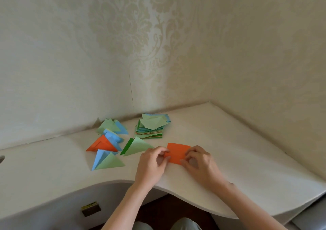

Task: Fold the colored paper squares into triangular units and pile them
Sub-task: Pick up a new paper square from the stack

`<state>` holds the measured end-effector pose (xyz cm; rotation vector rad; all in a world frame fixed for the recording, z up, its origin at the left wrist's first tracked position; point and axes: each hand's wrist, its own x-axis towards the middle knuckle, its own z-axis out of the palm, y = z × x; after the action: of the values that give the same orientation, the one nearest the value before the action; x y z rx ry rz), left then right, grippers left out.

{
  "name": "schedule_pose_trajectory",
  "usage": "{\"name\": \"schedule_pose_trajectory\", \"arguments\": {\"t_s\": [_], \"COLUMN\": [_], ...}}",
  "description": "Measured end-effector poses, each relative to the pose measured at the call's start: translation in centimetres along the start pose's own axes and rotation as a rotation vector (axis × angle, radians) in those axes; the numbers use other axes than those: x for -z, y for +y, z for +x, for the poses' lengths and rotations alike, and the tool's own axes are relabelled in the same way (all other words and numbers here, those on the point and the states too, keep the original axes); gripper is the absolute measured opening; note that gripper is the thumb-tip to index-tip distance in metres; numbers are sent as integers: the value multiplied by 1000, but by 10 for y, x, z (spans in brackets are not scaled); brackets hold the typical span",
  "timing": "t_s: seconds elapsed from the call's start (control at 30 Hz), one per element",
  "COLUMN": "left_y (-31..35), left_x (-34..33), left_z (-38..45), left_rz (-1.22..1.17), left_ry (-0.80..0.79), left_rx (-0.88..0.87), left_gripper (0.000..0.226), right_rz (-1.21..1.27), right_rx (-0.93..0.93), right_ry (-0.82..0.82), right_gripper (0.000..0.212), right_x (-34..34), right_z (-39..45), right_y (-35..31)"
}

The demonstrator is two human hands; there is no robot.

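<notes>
An orange paper square (177, 152) lies flat on the white bench (238, 159) near its front edge, the left hand (151, 164) pinching its left side and the right hand (201, 162) pinching its right side with curled fingers. Just behind the orange square sits a stack of unfolded colored squares (150, 129) with a loose green sheet on top. To the left of the orange square lie folded triangles: a green one (136, 146) nearest, then an orange one (102, 145), blue-and-green ones (107, 161) and a further cluster (112, 126) by the patterned wall (123, 44).
</notes>
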<state>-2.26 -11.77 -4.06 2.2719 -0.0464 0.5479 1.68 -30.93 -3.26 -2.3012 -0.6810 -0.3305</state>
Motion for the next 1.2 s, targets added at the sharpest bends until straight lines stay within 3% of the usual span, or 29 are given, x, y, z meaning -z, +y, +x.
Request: {"name": "schedule_pose_trajectory", "arguments": {"t_s": [0.3, 0.53, 0.8, 1.0, 1.2], "left_y": [14, 7, 11, 33, 52], "left_x": [-17, -13, -8, -12, -27], "left_z": [8, 13, 14, -7, -12], "left_rz": [228, 42, 33, 138, 190], "left_ry": [6, 10, -17, 14, -115], "left_rx": [100, 171, 157, 26, 71], "left_gripper": [29, 24, 22, 30, 27], "right_rz": [-20, 64, 147, 157, 124], "right_rx": [-95, -179, -210, -244, -245], "right_ry": [42, -72, -121, -85, -82], "right_gripper": [16, 31, 36, 35, 30], "right_x": [-14, -11, -5, -6, -5], "right_z": [6, 12, 15, 12, 9], "right_y": [-1, 4, 5, 1, -8]}}
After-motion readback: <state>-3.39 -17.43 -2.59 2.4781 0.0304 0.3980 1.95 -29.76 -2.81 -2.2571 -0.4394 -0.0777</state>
